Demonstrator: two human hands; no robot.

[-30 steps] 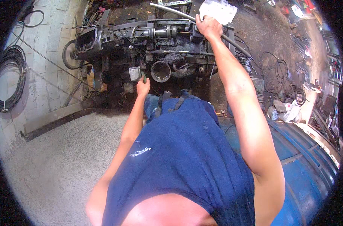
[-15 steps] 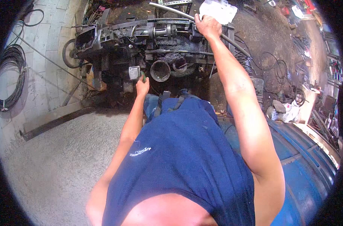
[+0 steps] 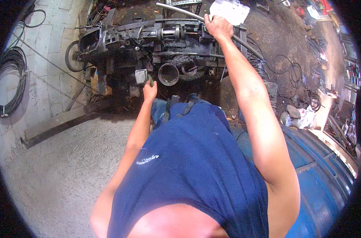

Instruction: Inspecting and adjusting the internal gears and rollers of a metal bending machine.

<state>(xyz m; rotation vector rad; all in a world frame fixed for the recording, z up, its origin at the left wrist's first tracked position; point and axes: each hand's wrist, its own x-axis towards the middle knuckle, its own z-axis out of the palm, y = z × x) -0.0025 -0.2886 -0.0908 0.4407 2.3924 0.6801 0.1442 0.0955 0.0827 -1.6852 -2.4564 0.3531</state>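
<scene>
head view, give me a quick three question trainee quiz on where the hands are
1. True or false: the right hand grips the long grey metal pipe above the greasy black engine block.
2. What is the left hand nearest to? A) coiled black cable B) small square grey metal part C) blue plastic drum
3. Fill in: the coiled black cable lies on the person's ____ side.

Key: 1 true; 2 B, the small square grey metal part; 3 left.

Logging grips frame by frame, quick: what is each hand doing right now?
Left hand: closed on a small green-handled tool at the engine block.
Right hand: closed around a grey metal pipe.
</scene>
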